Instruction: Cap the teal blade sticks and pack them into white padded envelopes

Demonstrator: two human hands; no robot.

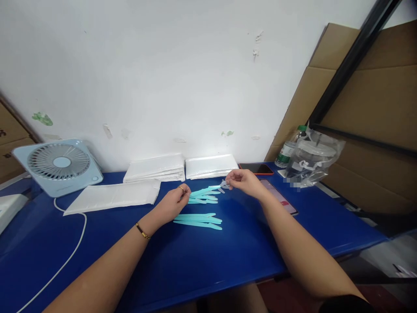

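Two hands: both work over the blue table (195, 265), close to each other.
Left hand (172, 203): fingers curled narrow, pinching the near end of one teal stick (205, 191); palm low, resting by the table.
Right hand (243, 180): lifted a little, fingertips pinched shut on the small gray tip (223, 184) at the far end of that stick.
Stick piles: a bunch of teal sticks (203, 200) lies under the held one; another bunch (198, 220) lies just in front.
Slip risk: the gray tip looks tiny, so I think it could pop out of the pinch.
Bump risk: the left wrist is near the front bunch and could push it crooked.
Phone (280, 198): lies right beside the right arm; an elbow could nudge it.
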